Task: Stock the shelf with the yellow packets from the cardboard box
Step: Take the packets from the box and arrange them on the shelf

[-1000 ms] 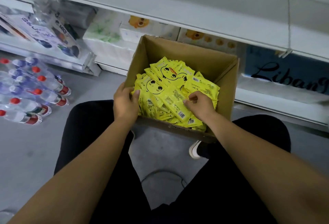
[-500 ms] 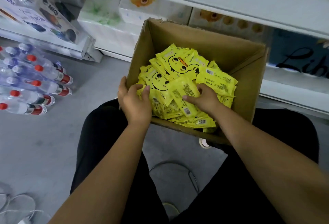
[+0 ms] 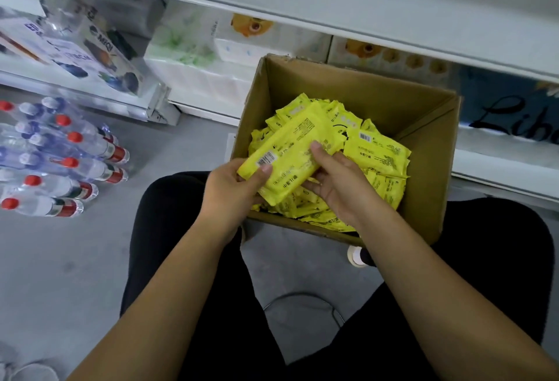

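Several yellow packets [image 3: 290, 153] held as one small bundle, just above the heap in the cardboard box [image 3: 423, 223]. Exact count I cannot tell. The bundle lies aslant, barcode end toward the box's near left corner, far end pointing deeper in.

Left hand [image 3: 233, 193]: fingers curled under the near end, thumb pressed on top beside the barcode. Gripping.
Right hand [image 3: 338, 187]: thumb laid across the top face partway along, fingers tucked beneath from the right. Gripping the same bundle.

More packets fill the box loosely, many deep, fronts and backs mixed. The box sits on the floor [image 3: 60, 259] in front of the knees, close against the shelf [image 3: 302, 8].

Handling, my read:
- Soft film packs, flat, light, a little squashy.
- The wrap looks glossy, so I expect layers to slide on one another. A stack pinched at one end would likely fan out or shed its bottom packet.
- Best hold, I judge, is the present one: a hand at each end, thumbs on top, fingers beneath, squeezing through the thickness.
- Not fragile; a firm squeeze should do no harm.
- The crimped edge seals are a poor place to pinch.

Water bottles [image 3: 69, 163] lie on the floor to the left, well apart from the box.
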`<move>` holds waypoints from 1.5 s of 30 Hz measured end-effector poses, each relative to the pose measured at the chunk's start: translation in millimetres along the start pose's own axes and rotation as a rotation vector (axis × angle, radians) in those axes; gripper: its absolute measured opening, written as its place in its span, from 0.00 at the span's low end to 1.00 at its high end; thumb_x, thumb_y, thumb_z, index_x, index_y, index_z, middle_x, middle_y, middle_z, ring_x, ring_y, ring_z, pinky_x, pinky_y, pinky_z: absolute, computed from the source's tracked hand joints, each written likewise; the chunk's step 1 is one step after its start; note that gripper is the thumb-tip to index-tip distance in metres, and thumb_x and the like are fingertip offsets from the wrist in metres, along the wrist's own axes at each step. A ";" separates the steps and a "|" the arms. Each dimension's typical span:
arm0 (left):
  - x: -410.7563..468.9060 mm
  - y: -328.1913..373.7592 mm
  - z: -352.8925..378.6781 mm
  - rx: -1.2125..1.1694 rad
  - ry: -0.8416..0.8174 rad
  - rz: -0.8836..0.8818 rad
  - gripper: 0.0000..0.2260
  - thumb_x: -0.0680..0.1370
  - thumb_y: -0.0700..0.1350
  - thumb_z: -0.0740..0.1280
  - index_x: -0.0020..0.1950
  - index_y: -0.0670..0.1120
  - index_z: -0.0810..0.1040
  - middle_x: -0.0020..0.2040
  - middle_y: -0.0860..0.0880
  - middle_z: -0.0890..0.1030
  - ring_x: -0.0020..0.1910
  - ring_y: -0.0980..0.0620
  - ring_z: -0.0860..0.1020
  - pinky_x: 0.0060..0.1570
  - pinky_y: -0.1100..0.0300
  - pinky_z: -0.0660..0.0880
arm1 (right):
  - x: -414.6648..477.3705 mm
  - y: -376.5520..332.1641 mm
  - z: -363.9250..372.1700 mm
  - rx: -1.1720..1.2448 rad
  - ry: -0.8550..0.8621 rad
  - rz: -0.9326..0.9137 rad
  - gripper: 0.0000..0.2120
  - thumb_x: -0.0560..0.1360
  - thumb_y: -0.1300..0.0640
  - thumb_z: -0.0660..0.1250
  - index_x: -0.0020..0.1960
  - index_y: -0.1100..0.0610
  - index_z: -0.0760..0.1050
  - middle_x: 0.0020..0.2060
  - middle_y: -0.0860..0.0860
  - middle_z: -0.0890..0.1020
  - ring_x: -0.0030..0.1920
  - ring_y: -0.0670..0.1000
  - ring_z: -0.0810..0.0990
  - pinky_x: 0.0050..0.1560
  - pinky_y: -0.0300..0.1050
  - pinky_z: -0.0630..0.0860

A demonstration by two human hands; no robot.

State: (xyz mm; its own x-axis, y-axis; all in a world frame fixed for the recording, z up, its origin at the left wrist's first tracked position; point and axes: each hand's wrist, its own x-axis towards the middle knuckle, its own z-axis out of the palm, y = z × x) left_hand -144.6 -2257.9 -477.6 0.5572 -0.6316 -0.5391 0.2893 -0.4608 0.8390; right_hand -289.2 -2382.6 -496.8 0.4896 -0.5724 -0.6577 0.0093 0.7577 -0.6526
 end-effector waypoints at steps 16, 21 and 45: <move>-16.2 5.3 -33.0 0.252 0.450 0.170 0.09 0.79 0.52 0.73 0.45 0.48 0.81 0.39 0.47 0.83 0.36 0.51 0.80 0.37 0.55 0.77 | 50.4 59.2 11.0 -1.006 0.124 -0.286 0.16 0.76 0.56 0.73 0.35 0.57 0.70 0.27 0.48 0.68 0.30 0.47 0.64 0.34 0.44 0.60; -30.6 9.9 -25.9 0.262 0.462 0.262 0.13 0.79 0.54 0.72 0.43 0.45 0.79 0.37 0.43 0.81 0.33 0.48 0.76 0.33 0.57 0.73 | 12.0 34.2 -10.6 -0.788 0.198 -0.320 0.18 0.80 0.54 0.68 0.36 0.54 0.63 0.28 0.49 0.61 0.30 0.50 0.58 0.34 0.46 0.61; 1.5 74.3 157.3 0.504 -0.352 0.390 0.09 0.83 0.58 0.65 0.55 0.57 0.83 0.49 0.49 0.86 0.45 0.45 0.81 0.40 0.52 0.75 | -96.4 -126.0 -144.6 0.165 0.517 -0.436 0.10 0.85 0.55 0.60 0.52 0.58 0.78 0.51 0.57 0.85 0.51 0.54 0.85 0.51 0.49 0.83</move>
State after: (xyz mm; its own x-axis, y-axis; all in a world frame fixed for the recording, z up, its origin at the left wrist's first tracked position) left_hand -244.7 -2391.2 -427.7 0.2387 -0.9326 -0.2706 -0.3207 -0.3387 0.8845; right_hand -463.6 -2468.2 -405.6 -0.0665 -0.8802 -0.4699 0.2634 0.4388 -0.8591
